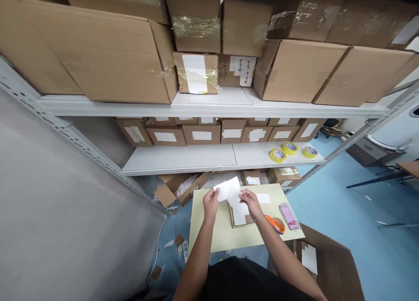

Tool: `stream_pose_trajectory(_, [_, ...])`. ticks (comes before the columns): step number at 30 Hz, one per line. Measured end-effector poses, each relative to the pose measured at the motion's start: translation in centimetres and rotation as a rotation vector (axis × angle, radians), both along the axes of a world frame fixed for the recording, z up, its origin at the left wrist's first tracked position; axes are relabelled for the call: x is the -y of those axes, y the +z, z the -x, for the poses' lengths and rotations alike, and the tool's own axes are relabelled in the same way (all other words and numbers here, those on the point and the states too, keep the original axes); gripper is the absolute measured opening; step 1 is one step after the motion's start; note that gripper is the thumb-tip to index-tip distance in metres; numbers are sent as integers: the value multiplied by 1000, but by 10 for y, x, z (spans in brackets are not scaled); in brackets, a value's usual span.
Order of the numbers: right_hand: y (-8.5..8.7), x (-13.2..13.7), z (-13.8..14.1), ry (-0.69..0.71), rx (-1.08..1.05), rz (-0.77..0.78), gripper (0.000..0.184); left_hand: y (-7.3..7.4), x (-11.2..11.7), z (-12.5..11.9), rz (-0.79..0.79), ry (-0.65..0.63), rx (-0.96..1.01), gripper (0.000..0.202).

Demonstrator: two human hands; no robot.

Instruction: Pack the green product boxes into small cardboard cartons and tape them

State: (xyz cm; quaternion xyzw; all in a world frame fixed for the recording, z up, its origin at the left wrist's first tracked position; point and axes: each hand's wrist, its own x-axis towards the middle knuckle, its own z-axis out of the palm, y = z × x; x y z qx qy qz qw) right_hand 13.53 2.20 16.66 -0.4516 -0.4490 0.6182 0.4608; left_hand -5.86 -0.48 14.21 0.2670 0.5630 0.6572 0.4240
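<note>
My left hand [210, 203] pinches a white paper sheet [223, 191] between thumb and fingers. My right hand [251, 201] has its fingertips closed at the edge of a second white piece of paper [233, 192], which overlaps the first. Both are held just above a small cardboard box [250, 218] on the pale yellow tabletop [209, 235]. White paper covers much of the box's top. Beyond my right hand, another white slip [263, 198] lies flat on the table. An orange tape dispenser [275, 224] rests beside my right forearm.
A pixelated pink item [289, 216] lies at the table's right. Shelves ahead carry taped cartons [201, 135] and yellow tape rolls [277, 155]. An open carton [185, 187] of papers stands at left, and a large open box [334, 261] at lower right.
</note>
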Motion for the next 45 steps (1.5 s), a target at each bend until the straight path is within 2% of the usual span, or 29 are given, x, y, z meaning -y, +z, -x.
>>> stream_pose_trajectory(4, [-19,-12,14,-215,-52,66,34,-16,3,76,26,362,30,53])
stream_pose_trajectory(7, [-35,-20,41,-227,12,111,34,-22,17,112,1,482,-73,46])
stream_pose_trajectory(9, [-45,-26,72,-185,39,150,31,-26,31,125,7,486,-126,43])
stream_pose_trajectory(13, [-67,-41,153,-63,89,300,28,-32,62,142,93,492,-210,42])
stream_pose_trajectory(16, [-82,-53,214,-21,170,456,27,-34,89,162,172,546,-283,42])
stream_pose_trajectory(19, [-93,-64,264,12,249,557,29,-30,117,181,230,623,-319,41])
stream_pose_trajectory(23, [-98,-78,308,74,312,591,26,-21,146,189,245,662,-373,41])
stream_pose_trajectory(26, [-97,-79,321,105,345,621,21,-15,155,187,284,613,-418,42])
stream_pose_trajectory(28, [-95,-69,318,118,343,631,20,-14,155,183,282,574,-430,42])
stream_pose_trajectory(30, [-92,-53,302,205,250,615,20,-14,150,177,235,544,-441,39])
stream_pose_trajectory(33, [-82,-20,257,475,9,535,29,-19,133,163,124,465,-468,30])
stream_pose_trajectory(36, [-66,9,199,546,-50,414,44,-25,108,138,56,285,-539,22])
stream_pose_trajectory(39, [-54,25,146,423,-21,339,45,-30,82,102,-3,25,-615,17])
stream_pose_trajectory(43, [-56,24,82,55,65,256,38,-37,57,42,-105,-281,-719,22])
stream_pose_trajectory(45, [-62,22,49,-115,90,233,35,-43,48,13,-137,-342,-723,33])
